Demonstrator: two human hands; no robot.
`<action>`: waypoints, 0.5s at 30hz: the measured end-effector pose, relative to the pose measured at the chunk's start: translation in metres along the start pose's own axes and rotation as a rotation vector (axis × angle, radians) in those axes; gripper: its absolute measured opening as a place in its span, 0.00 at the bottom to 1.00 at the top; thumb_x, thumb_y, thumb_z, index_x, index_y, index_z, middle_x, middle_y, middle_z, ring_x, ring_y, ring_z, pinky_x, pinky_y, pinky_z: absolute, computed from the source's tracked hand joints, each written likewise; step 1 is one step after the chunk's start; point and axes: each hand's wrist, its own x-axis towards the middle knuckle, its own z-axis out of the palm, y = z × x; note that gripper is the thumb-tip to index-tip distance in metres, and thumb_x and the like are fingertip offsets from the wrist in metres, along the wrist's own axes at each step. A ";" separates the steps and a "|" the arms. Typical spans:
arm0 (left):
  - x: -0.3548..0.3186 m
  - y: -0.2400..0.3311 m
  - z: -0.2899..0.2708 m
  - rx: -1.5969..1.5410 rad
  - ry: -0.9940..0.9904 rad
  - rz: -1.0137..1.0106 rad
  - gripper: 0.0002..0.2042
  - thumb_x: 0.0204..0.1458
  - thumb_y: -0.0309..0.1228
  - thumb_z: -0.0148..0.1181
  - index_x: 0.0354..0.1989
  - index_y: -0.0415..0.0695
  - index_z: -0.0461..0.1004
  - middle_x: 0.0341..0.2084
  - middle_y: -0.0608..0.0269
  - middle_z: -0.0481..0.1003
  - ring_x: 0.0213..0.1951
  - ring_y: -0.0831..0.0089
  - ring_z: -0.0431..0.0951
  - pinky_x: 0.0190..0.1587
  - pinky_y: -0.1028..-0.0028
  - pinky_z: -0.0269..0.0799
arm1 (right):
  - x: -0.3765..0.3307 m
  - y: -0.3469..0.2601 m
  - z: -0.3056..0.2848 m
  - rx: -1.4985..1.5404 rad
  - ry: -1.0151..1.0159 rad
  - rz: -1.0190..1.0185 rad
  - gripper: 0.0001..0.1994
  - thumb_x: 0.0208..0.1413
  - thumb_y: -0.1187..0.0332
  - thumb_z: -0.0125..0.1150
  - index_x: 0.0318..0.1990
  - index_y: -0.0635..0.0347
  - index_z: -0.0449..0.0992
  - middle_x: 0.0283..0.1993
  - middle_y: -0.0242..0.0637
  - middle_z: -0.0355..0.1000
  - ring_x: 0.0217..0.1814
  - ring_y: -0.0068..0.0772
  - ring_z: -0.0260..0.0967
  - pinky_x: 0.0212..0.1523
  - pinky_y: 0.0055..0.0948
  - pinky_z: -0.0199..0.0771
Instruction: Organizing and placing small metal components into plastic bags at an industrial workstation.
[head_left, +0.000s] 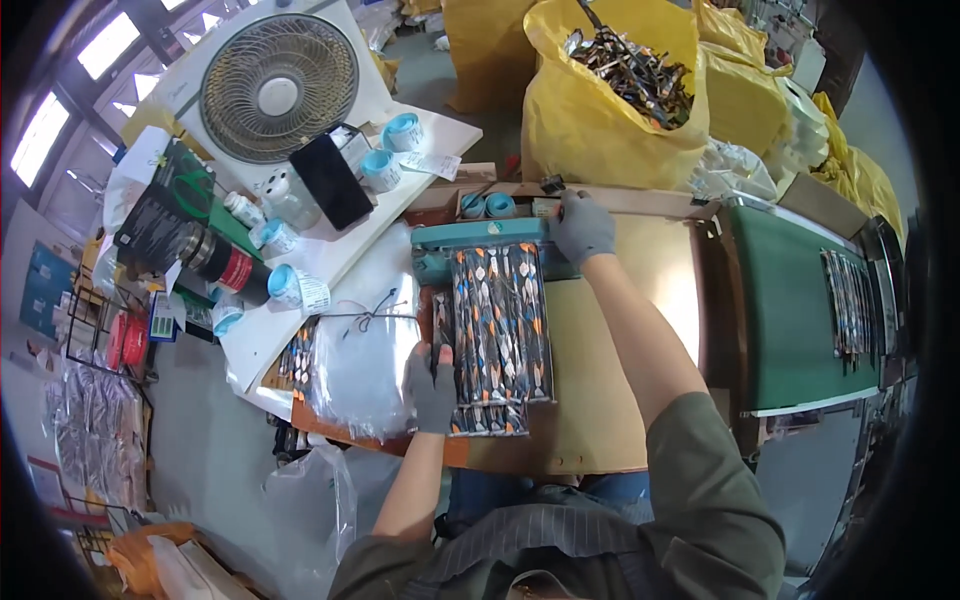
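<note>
Packets (499,325), long, thin and printed, lie side by side in a block on the near side of the teal machine (480,234); their far end overlaps it in this view, contact unconfirmed. More packets show beneath the block's near end.

Handling, as judged: each packet light, the glossy wrap slippery, the block loose enough to fan apart if lifted from 1 end. Recommended hold: both long edges, pressed inward, supported beneath. Fragility of the contents cannot be determined.

Left hand (433,392), grey-gloved, is at the block's left edge, nearer the person than the machine, thumb and fingers slightly apart; whether it grips cannot be told. Right hand (584,230), grey-gloved, is curled beside the machine's right end; whether anything is held cannot be told.

Obstructions: the machine bars the block's far end. Clear bags (360,365), crossed by a dark cord (367,317), crowd the space left of and nearer than the machine. 2 blue rolls (500,205) sit just behind it. Beyond its left end: phone (331,182) and fan (279,96). Behind, to its right: yellow sack (610,125) of scrap.
</note>
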 end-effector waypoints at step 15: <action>-0.074 0.026 -0.103 -0.789 -0.632 -0.356 0.20 0.43 0.39 0.66 0.40 0.35 0.74 0.33 0.62 0.75 0.35 0.73 0.73 0.40 0.76 0.68 | -0.304 -0.045 -0.036 1.930 -1.155 0.625 0.37 0.41 0.58 0.66 0.60 0.60 0.58 0.56 0.40 0.64 0.56 0.39 0.65 0.55 0.37 0.68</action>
